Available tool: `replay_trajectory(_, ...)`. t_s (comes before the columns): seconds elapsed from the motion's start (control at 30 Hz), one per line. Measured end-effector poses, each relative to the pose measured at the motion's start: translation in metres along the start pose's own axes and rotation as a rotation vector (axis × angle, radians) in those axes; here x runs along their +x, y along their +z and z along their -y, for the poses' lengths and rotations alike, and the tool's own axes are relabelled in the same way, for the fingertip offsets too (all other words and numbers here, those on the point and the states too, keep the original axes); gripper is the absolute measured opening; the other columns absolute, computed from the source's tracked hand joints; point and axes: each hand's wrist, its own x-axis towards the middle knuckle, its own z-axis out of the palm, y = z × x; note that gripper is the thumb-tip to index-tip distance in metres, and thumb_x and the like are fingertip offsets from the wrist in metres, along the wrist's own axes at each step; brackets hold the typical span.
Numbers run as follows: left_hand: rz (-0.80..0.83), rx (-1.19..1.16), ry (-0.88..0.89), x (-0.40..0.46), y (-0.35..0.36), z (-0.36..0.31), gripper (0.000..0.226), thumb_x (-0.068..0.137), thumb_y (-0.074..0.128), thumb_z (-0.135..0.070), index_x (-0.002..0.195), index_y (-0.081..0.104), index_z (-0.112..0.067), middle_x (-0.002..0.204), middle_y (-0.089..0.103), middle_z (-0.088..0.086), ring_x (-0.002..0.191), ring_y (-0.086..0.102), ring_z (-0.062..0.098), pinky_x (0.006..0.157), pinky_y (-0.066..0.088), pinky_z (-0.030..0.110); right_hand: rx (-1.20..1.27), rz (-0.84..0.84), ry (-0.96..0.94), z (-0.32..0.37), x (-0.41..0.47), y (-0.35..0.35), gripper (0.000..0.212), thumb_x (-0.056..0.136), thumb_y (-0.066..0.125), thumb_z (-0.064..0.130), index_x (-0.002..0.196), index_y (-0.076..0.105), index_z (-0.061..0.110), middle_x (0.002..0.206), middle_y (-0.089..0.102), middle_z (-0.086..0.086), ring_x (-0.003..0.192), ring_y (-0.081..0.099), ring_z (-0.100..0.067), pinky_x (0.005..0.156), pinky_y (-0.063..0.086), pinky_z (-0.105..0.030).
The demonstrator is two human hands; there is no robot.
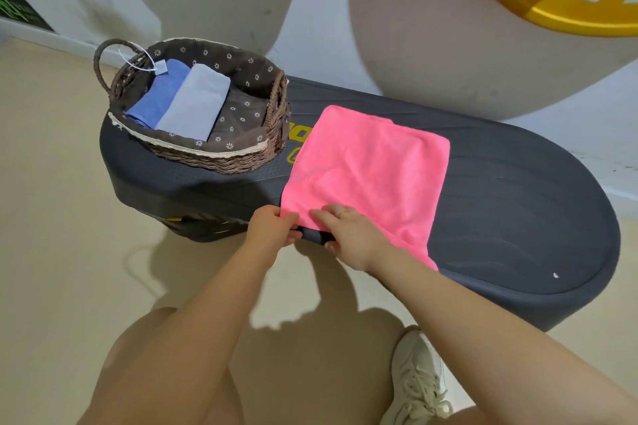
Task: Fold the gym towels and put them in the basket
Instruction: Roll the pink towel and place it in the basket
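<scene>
A pink towel lies spread flat on a dark grey step platform. My left hand pinches the towel's near left corner at the platform's front edge. My right hand grips the near edge just beside it, fingers on top and thumb underneath. A woven basket with a brown flowered lining stands on the platform's left end. Inside it lie a folded blue towel and a folded pale grey-blue towel, side by side.
The platform sits on a beige floor against a white wall. Two large pale curved shapes with yellow discs rise behind it. My knee and a white sneaker are in front of the platform.
</scene>
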Motion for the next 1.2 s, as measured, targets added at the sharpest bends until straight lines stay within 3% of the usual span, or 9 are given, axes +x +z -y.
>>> replay_trajectory(0.1,0.029,-0.250,-0.123,-0.004,0.005,-0.014,0.023,0.091,0.055,-0.015,0.070,0.046,-0.013,0.059,0.053,0.001,0.039,0.058,0.001,0.033,0.038,0.009,-0.064,-0.119,0.068,-0.034,-0.028,-0.005,0.053,0.088,0.047,0.010,0.139,0.034,0.018,0.139,0.038,-0.008,0.123,0.041,-0.029,0.096,0.039,-0.037)
replay_trajectory(0.2,0.091,-0.422,-0.131,-0.010,0.008,-0.033,0.022,0.092,0.055,-0.014,0.071,0.047,-0.010,0.062,0.048,0.003,0.065,0.057,0.010,0.032,0.030,0.008,-0.115,-0.110,0.324,-0.064,-0.064,-0.012,0.034,0.095,0.042,0.020,0.129,0.041,0.015,0.125,0.048,-0.010,0.114,0.049,-0.032,0.086,0.042,-0.038)
replay_trajectory(0.37,0.239,-0.529,-0.033,-0.023,0.011,-0.068,0.021,0.092,0.055,-0.019,0.072,0.050,-0.016,0.048,0.055,-0.008,0.067,0.056,0.008,0.048,0.041,0.014,0.077,-0.072,0.619,-0.084,-0.097,-0.037,0.014,0.097,0.036,0.022,0.096,0.046,0.012,0.109,0.059,-0.016,0.083,0.050,-0.029,0.069,0.041,-0.034)
replay_trajectory(0.5,0.321,-0.610,0.057,-0.038,0.014,-0.106,0.019,0.091,0.055,-0.019,0.073,0.050,-0.017,0.052,0.054,-0.007,0.048,0.058,0.002,0.043,0.044,0.012,0.088,-0.172,0.767,-0.083,-0.116,-0.067,0.019,0.090,0.050,0.017,0.108,0.050,0.011,0.109,0.053,-0.012,0.096,0.056,-0.032,0.076,0.045,-0.036)
replay_trajectory(0.6,0.340,-0.685,0.117,-0.051,0.016,-0.137,0.019,0.092,0.054,-0.015,0.074,0.049,-0.016,0.061,0.046,-0.003,0.042,0.054,0.002,0.040,0.041,0.012,0.477,-0.407,0.910,-0.090,-0.131,-0.096,0.010,0.086,0.047,0.008,0.092,0.055,0.007,0.086,0.056,-0.013,0.074,0.057,-0.029,0.062,0.043,-0.030)
replay_trajectory(0.7,0.352,-0.770,0.176,-0.065,0.014,-0.164,0.022,0.092,0.054,-0.012,0.071,0.048,-0.016,0.053,0.044,-0.004,0.036,0.048,0.002,0.037,0.036,0.012,0.974,-0.669,0.869,-0.091,-0.146,-0.130,0.016,0.084,0.039,0.001,0.083,0.053,0.008,0.064,0.055,-0.012,0.046,0.052,-0.019,0.047,0.042,-0.022)
replay_trajectory(0.8,0.329,-0.861,0.207,-0.076,0.008,-0.191,0.026,0.092,0.053,-0.011,0.068,0.045,-0.016,0.036,0.041,-0.008,0.032,0.044,0.002,0.035,0.030,0.012,0.998,-0.846,0.661,-0.078,-0.165,-0.172,0.017,0.085,0.042,-0.003,0.083,0.049,0.013,0.048,0.053,-0.005,0.029,0.042,-0.007,0.034,0.034,-0.013)
replay_trajectory(0.97,0.212,-0.817,0.390,-0.084,-0.008,-0.228,0.028,0.094,0.049,-0.010,0.068,0.040,-0.017,0.033,0.039,-0.009,0.032,0.043,0.002,0.035,0.030,0.013,1.177,-0.728,0.289,-0.058,-0.191,-0.235,0.021,0.090,0.048,-0.003,0.080,0.050,0.015,0.046,0.059,0.001,0.038,0.055,-0.007,0.039,0.042,-0.015)
replay_trajectory(1.2,0.211,-0.657,0.332,-0.069,0.019,-0.243,0.020,0.095,0.049,-0.014,0.075,0.049,-0.019,0.042,0.049,-0.007,0.059,0.050,0.007,0.054,0.046,0.014,1.335,-0.928,0.643,-0.098,-0.142,-0.234,0.026,0.095,0.033,-0.003,0.078,0.044,0.013,0.045,0.061,-0.004,0.034,0.059,-0.009,0.037,0.048,-0.016)
